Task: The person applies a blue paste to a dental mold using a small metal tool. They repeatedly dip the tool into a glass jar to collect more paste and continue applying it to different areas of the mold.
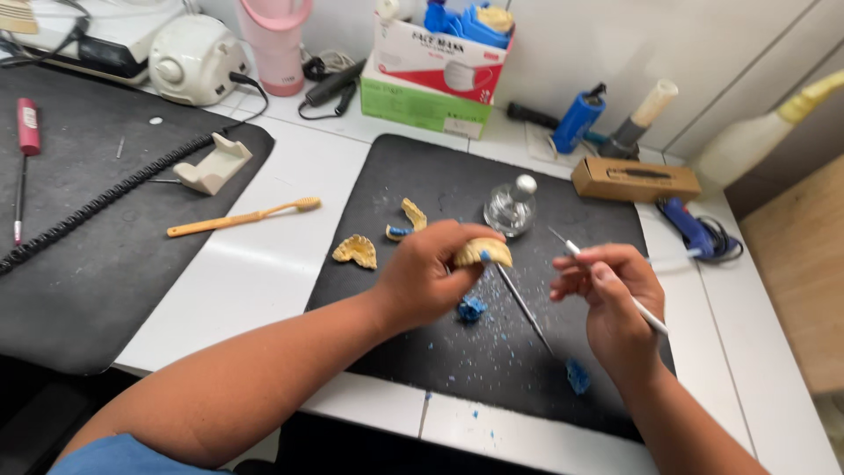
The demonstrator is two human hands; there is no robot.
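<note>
The left hand (pixel 431 268) is curled closed around a yellow dental cast (pixel 483 252), gripping it above the middle of the black mat (pixel 563 176). The right hand (pixel 611 295) pinches a thin white-handled tool (pixel 646 315) between thumb and fingers, tip pointing toward the mat's far edge. A metal pick (pixel 525 308) lies on the mat between the hands. Blue wax lumps (pixel 472 309) and crumbs lie toward the near edge. Two more casts (pixel 355 251) rest near the left edge. A glass bottle (pixel 510 208) stands toward the far edge. Bare mat remains at the far left corner.
</note>
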